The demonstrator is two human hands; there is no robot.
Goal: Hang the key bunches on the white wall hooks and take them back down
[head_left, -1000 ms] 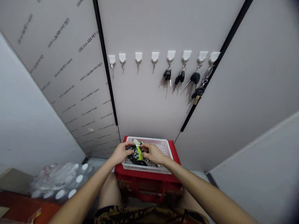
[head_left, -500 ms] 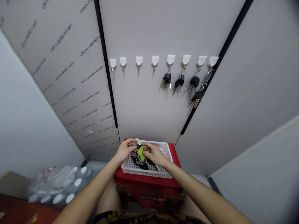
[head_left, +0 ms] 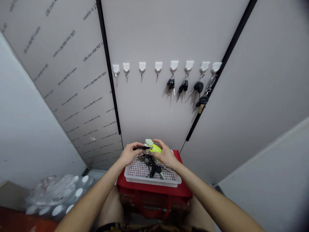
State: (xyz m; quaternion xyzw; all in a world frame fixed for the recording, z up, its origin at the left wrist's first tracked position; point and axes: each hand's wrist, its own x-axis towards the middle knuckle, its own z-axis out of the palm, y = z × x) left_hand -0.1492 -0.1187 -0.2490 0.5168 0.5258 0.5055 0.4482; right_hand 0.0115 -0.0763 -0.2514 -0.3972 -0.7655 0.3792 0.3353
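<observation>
Above the white perforated basket (head_left: 152, 181), my left hand (head_left: 128, 155) pinches a black strap (head_left: 142, 148). My right hand (head_left: 167, 157) is closed around a bright yellow-green key fob (head_left: 155, 148), which a metal fitting joins to the strap. A pale green, shell-like charm (head_left: 149, 141) shows just behind the fob, between the two hands. Below them, a pile of black-headed keys (head_left: 152, 166) lies in the basket. Some of the pile's smaller pieces are too tangled to make out.
The basket stands on a red bag (head_left: 154, 190) between my knees. Several white hooks (head_left: 158, 67) line the panel ahead; the right-hand ones carry key bunches (head_left: 198, 87), the left-hand ones hang bare. Plastic-wrapped bottles (head_left: 58, 195) stand at lower left.
Both hands have lifted the fob and strap up out of the basket, and the fob has turned sideways. More of the key pile now shows. The view has shifted slightly.
</observation>
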